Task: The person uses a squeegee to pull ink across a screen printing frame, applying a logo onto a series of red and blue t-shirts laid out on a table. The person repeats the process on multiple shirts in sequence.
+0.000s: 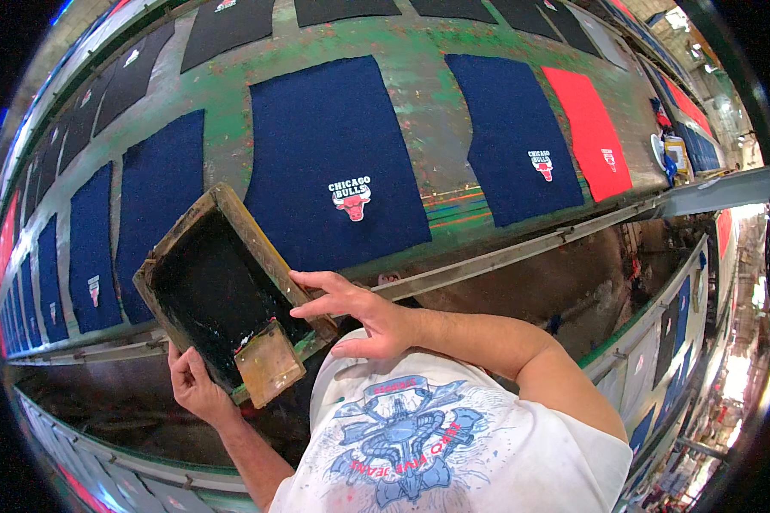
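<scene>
A wooden-framed printing screen [261, 244] with a dark inner face is tilted over the near edge of the table. My left hand [198, 386] grips its lower left side, fingers partly hidden by the frame. A small tan squeegee-like block [270, 363] rests inside, at the screen's lower end. At the right side of the frame, my right hand [370, 321] has its fingers apart, the fingertips at the rim. Just beyond lies a navy fabric panel [325, 128] with a bull's-head print near its lower right corner.
More navy panels [518, 128], a red panel [586, 128] and black panels [227, 32] lie along the green-stained long table [419, 94]. A metal rail [505, 265] runs along its near edge. A second table [650, 368] with panels stands behind me. Containers [676, 154] sit at the far right.
</scene>
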